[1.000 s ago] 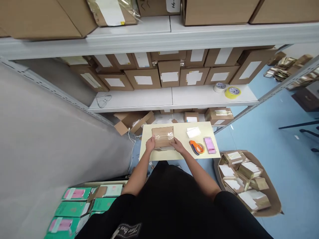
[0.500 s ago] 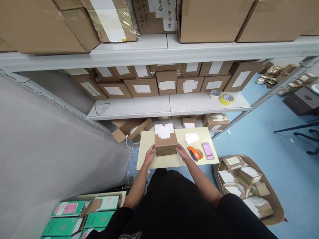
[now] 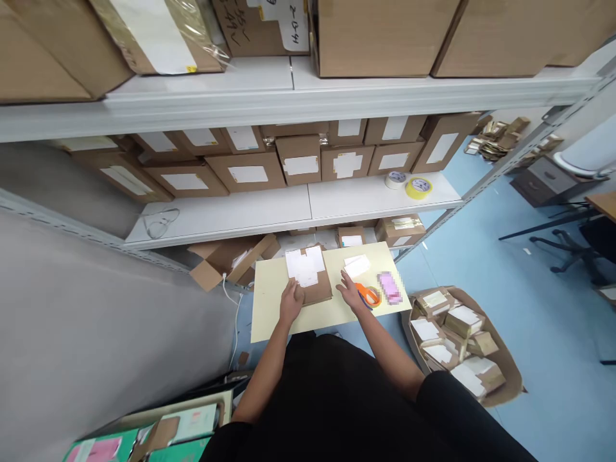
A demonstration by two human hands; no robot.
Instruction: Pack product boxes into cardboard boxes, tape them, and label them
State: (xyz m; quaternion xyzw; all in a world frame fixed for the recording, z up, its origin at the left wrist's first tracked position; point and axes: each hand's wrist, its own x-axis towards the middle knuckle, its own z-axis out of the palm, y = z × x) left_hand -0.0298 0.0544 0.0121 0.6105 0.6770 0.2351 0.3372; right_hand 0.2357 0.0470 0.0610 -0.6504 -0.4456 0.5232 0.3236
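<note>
A brown cardboard box [image 3: 317, 292] with white labels on its upper face lies on a pale yellow board [image 3: 269, 316]. My left hand [image 3: 290, 301] grips its near left edge, with the fingers over the label side. To the right of the box, my right hand [image 3: 348, 292] is open and apart from it, fingers spread above the board. Close beside that hand lies an orange and dark blue tool [image 3: 362, 290] with a rounded yellow part, its kind unclear. White label slips [image 3: 357, 264] lie behind my right hand. A blurred pink item [image 3: 389, 287] is farther right.
Ahead, a shelf [image 3: 269, 214] holds labelled boxes, a white tape roll [image 3: 395, 179] and a yellow tape roll [image 3: 418, 187]. An open carton [image 3: 226, 264] is below left. A large carton [image 3: 511, 371] of small parcels stands right. Green boxes [image 3: 179, 449] are at lower left.
My right hand has let go of the box and moved away to the right. The box now lies lower and flatter, with my left hand still on it. The view has shifted right.
</note>
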